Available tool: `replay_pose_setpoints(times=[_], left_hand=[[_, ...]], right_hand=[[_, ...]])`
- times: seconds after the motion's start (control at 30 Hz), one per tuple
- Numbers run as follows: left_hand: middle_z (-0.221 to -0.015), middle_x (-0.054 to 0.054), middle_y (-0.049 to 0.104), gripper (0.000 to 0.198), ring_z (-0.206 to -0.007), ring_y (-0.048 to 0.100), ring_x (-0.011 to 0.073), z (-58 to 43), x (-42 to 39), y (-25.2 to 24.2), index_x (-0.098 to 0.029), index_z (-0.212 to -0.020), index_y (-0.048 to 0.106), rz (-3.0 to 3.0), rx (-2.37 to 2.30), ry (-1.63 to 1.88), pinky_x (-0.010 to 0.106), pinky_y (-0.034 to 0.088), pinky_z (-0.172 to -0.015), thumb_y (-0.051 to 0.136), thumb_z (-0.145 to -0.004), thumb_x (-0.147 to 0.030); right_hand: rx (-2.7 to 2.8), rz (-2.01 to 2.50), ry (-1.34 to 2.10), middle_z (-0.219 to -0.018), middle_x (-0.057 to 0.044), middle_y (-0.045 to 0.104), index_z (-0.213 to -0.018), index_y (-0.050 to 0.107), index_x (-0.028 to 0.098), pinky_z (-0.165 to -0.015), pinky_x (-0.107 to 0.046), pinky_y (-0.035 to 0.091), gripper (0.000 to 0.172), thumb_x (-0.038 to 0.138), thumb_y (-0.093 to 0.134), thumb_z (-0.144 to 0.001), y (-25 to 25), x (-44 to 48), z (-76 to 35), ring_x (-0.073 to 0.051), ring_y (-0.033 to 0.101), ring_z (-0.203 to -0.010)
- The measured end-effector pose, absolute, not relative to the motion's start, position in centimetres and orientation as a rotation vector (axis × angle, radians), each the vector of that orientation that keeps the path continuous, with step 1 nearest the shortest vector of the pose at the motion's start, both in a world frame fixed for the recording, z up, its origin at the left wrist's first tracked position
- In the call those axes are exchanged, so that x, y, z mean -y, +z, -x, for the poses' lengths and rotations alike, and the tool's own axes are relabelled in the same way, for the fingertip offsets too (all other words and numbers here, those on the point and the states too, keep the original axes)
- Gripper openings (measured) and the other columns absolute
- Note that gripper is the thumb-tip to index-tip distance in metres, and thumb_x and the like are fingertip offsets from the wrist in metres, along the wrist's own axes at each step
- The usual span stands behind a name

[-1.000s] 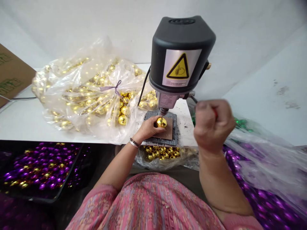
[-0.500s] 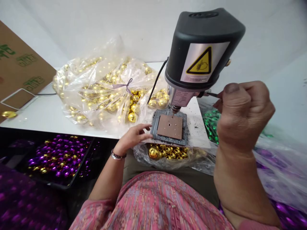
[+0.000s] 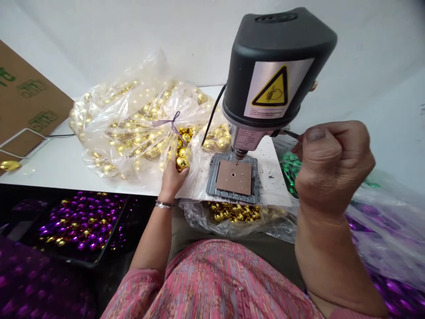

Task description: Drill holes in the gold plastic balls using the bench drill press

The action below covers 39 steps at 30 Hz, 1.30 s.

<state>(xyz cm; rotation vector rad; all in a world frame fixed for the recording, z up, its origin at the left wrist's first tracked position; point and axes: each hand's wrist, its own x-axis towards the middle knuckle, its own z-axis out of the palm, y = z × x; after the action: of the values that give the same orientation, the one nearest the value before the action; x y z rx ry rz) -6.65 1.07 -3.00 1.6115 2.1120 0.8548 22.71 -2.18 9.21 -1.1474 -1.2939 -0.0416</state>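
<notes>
My left hand [image 3: 171, 180] is closed around a shiny gold bauble [image 3: 182, 163] at the edge of a large clear plastic bag of gold baubles [image 3: 142, 133]. My right hand [image 3: 332, 168] is a raised fist around a thin dark rod [image 3: 291, 133] at the side of a black bench drill [image 3: 279, 71]. The drill's bit sits above a brown square plate [image 3: 233, 177] with a central hole, set in a grey base [image 3: 212, 177]. Nothing sits on the plate.
A second plastic bag of gold baubles [image 3: 232, 213] lies just below the table edge. To the left is a dark tray of purple and gold baubles [image 3: 83, 221]. A cardboard box [image 3: 26, 97] leans at the left, and purple and green baubles in plastic lie at the right.
The bauble held under the drill bit a second ago has gone from the plate. My left hand came away empty and now holds a bauble at the bag. My right fist moved up and right.
</notes>
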Motion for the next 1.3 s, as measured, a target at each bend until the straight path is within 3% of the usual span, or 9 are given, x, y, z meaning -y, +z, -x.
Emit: replay_pose_setpoints(times=[0.13, 0.23, 0.43, 0.67, 0.87, 1.3], left_hand=[[-0.111, 0.009, 0.066, 0.063, -0.092, 0.064, 0.0193, 6.6, 1.2, -1.1, -0.019, -0.132, 0.051, -1.45, -1.592, 1.148, 0.03, 0.053, -0.078, 0.069, -0.075, -0.04], [-0.11, 0.006, 0.066, 0.067, -0.089, 0.063, 0.016, 5.3, 2.2, -0.4, -0.022, -0.136, 0.045, -1.398, -1.29, 1.079, 0.027, 0.053, -0.075, 0.07, -0.076, -0.038], [-0.091, -0.001, 0.064, 0.053, -0.077, 0.06, 0.0122, 0.6, 1.0, -2.3, -0.022, -0.12, 0.043, -1.505, -1.218, 0.88, 0.024, 0.05, -0.068, 0.071, -0.077, -0.033], [-0.1, 0.003, 0.07, 0.051, -0.086, 0.066, 0.0164, -2.1, -0.9, -2.7, -0.018, -0.124, 0.055, -1.695, -1.351, 0.778, 0.027, 0.053, -0.077, 0.07, -0.079, -0.036], [-0.096, 0.002, 0.072, 0.049, -0.08, 0.066, 0.0158, -2.6, -1.4, -1.6, -0.018, -0.123, 0.062, -1.825, -1.413, 0.67, 0.026, 0.053, -0.073, 0.07, -0.078, -0.035], [-0.123, 0.008, 0.069, 0.055, -0.111, 0.064, 0.0238, -3.8, -3.3, -1.4, -0.019, -0.124, 0.068, -2.17, -1.362, 0.572, 0.035, 0.051, -0.101, 0.078, -0.07, -0.022]], right_hand=[[1.289, 1.117, -0.048, -0.063, 0.004, 0.052, -0.076, 0.058, 0.019, -0.059, -0.026, 0.039, 0.037, 0.052, 0.052, -0.091, 9.1, 2.2, -22.6, -0.006, 0.05, -0.057], [1.297, 1.098, -0.06, -0.063, 0.003, 0.052, -0.076, 0.057, 0.019, -0.058, -0.024, 0.038, 0.033, 0.047, 0.052, -0.092, 9.1, 2.3, -22.4, -0.005, 0.049, -0.057], [1.364, 1.084, -0.09, -0.056, 0.005, 0.046, -0.07, 0.049, 0.02, -0.052, -0.022, 0.033, 0.03, 0.039, 0.051, -0.093, 11.0, 1.8, -22.5, -0.005, 0.04, -0.052], [1.371, 1.371, -0.063, -0.056, 0.009, 0.03, -0.061, 0.029, 0.021, -0.062, -0.024, 0.026, 0.042, 0.035, 0.051, -0.093, 15.6, -1.7, -23.2, -0.004, 0.027, -0.062], [1.288, 1.454, 0.065, -0.058, 0.009, 0.018, -0.055, 0.024, 0.019, -0.065, -0.021, 0.021, 0.044, 0.024, 0.045, -0.094, 17.2, -5.1, -23.3, -0.001, 0.017, -0.063], [1.275, 1.293, 0.167, -0.059, 0.01, 0.021, -0.059, 0.024, 0.021, -0.065, -0.02, 0.024, 0.043, 0.031, 0.048, -0.094, 16.5, -5.3, -23.3, 0.0, 0.023, -0.062]])
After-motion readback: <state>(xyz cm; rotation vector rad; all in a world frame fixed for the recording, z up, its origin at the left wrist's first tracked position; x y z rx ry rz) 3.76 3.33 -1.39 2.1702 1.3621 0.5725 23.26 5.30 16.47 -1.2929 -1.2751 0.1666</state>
